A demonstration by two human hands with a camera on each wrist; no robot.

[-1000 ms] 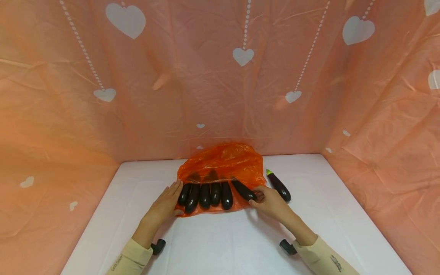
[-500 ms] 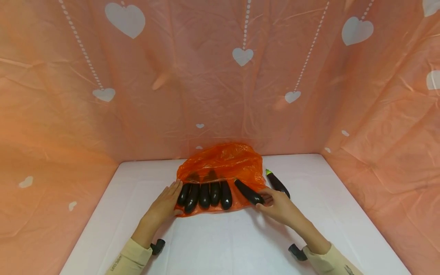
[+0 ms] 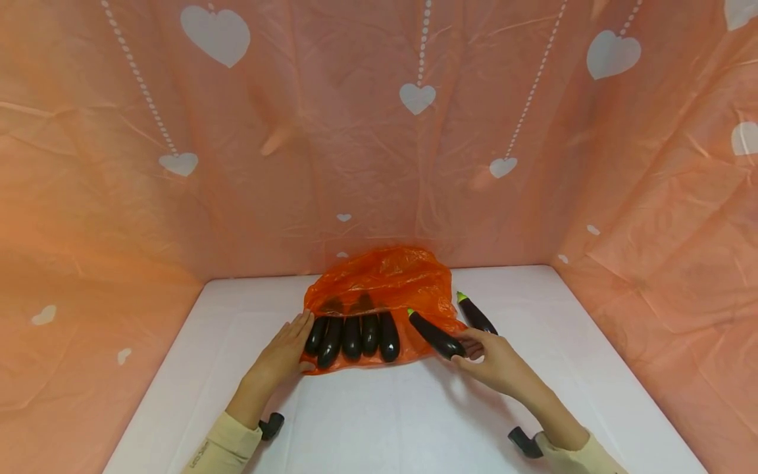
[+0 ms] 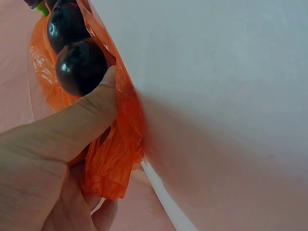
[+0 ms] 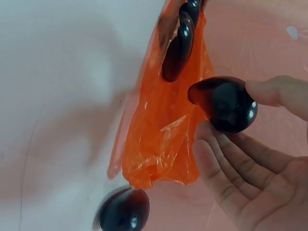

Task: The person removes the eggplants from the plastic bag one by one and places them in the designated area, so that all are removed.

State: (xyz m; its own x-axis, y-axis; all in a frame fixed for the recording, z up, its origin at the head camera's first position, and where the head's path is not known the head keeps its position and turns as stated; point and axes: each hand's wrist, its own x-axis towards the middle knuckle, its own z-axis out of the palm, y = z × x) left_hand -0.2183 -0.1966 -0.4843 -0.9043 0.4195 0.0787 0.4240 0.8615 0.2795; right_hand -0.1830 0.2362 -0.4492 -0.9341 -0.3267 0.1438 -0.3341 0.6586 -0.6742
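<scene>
An orange plastic bag [image 3: 385,280] lies at the back of the white table, its mouth facing me. Several dark eggplants [image 3: 352,337] sit side by side in the mouth, their stem ends covered by the film. At the bag's left edge my left hand [image 3: 285,349] grips the film, thumb [image 4: 98,103] inside the mouth beside the nearest eggplant. My right hand [image 3: 494,361] pinches the round end of another eggplant [image 5: 226,106] between thumb and fingers. In the head view this eggplant slants over the bag's right side, its green stem at the bag's mouth.
One more eggplant [image 3: 476,313] with a green cap lies on the table right of the bag, partly behind my right hand. An orange curtain [image 3: 379,164] with white hearts rises behind and beside the white table [image 3: 379,421].
My right hand has moved right and toward me with its eggplant, drawing the green stem out from under the bag's film. The left hand has stayed at the bag's edge.
</scene>
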